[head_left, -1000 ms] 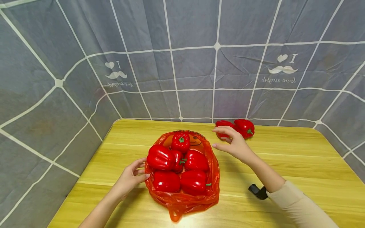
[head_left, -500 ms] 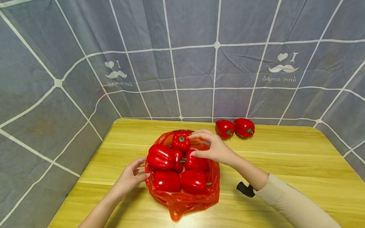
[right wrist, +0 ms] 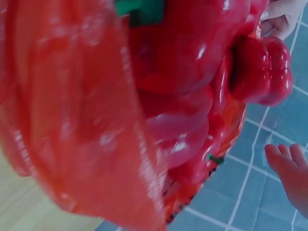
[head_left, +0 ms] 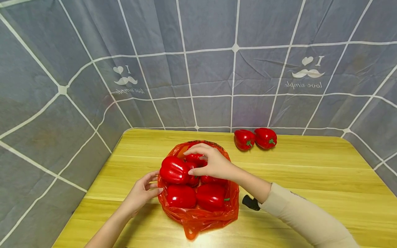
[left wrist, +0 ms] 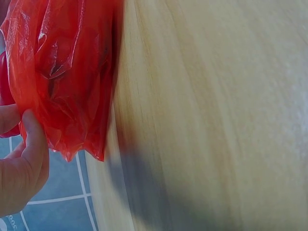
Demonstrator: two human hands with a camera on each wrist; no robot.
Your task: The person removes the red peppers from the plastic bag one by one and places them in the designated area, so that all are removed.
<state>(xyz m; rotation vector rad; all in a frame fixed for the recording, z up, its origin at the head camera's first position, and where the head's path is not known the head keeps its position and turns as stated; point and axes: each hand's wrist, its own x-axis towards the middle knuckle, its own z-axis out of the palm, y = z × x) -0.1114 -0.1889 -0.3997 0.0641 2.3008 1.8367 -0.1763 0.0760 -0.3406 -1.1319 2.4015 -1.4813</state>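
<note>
A red plastic bag [head_left: 211, 222] stands open-mouthed on the table with several red bell peppers inside. At its left side, my left hand [head_left: 141, 194] pinches the rim, and the left wrist view shows the thumb and fingers on the bag's edge. Over the bag hovers my right hand [head_left: 214, 163], fingers loosely bent and nothing between them. In the right wrist view its fingers [right wrist: 276, 156] are apart from the nearby bell pepper [right wrist: 262, 71]. The right hand partly hides the peppers at the back of the bag. One bell pepper [head_left: 173, 170] rests high at the bag's left.
Two more bell peppers, one on the left [head_left: 244, 140] and one on the right [head_left: 265, 138], lie side by side at the back of the wooden table [head_left: 310, 172]. A grey curtain [head_left: 211, 75] with white lines hangs behind. A black object [head_left: 250, 202] shows by the right wrist.
My right hand has moved left, from in front of the two back peppers to above the bag. My left hand stays on the rim, and the bag has hardly moved.
</note>
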